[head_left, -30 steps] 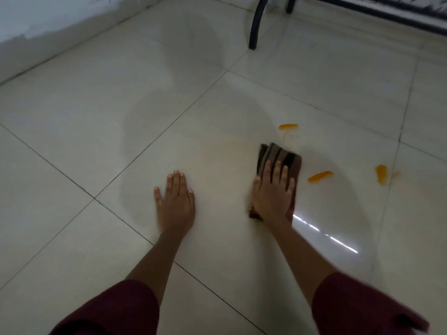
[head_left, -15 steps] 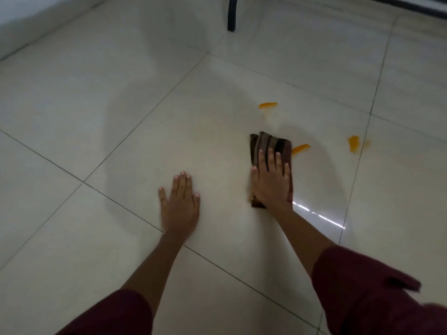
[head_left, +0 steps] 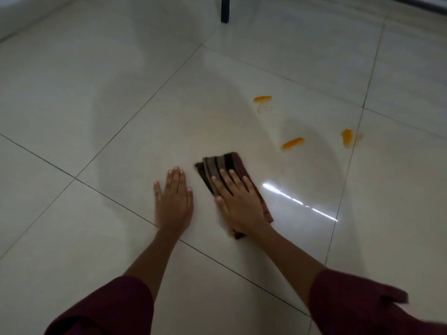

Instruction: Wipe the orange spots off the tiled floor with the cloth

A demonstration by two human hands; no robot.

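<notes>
1. Far left: pale wall base (head_left: 14,18) ran along the upper left corner; glossy cream tiled floor (head_left: 84,93) spread below it, crossed by dark grout lines.
2. Lower left: maroon sleeve (head_left: 104,308) covered the left upper forearm; bare forearm reached forward from it.
3. Left hand (head_left: 174,199) lay flat on the floor, palm down, fingers straight and close together, thumb out to the side. It held nothing. Its wrist sat about over a grout line.
4. Just right of it, apart by a narrow strip of tile: folded cloth (head_left: 225,165), striped in brown, tan and dark maroon, lying flat on the same tile. Far end pointed up and left.
5. Right hand (head_left: 238,204) pressed down on the cloth, palm flat, fingers straight and slightly spread. No pinch; the hand covered the near half of the cloth, the striped far half showing past the fingertips.
6. Top centre: dark furniture leg (head_left: 225,9) stood on the floor, upper part cut off by the frame edge.
7. Beyond the cloth, to the right: three orange spots. Farthest one (head_left: 262,98) had a pale smear beneath it. Middle one (head_left: 292,143), an elongated streak, was nearest the cloth but not touching it. Rightmost one (head_left: 347,137) sat just beside a grout line.
8. Bright streak of reflected light (head_left: 300,201) lay on the tile right of the cloth.
9. Lower right: second maroon sleeve (head_left: 358,305) on the right arm.
</notes>
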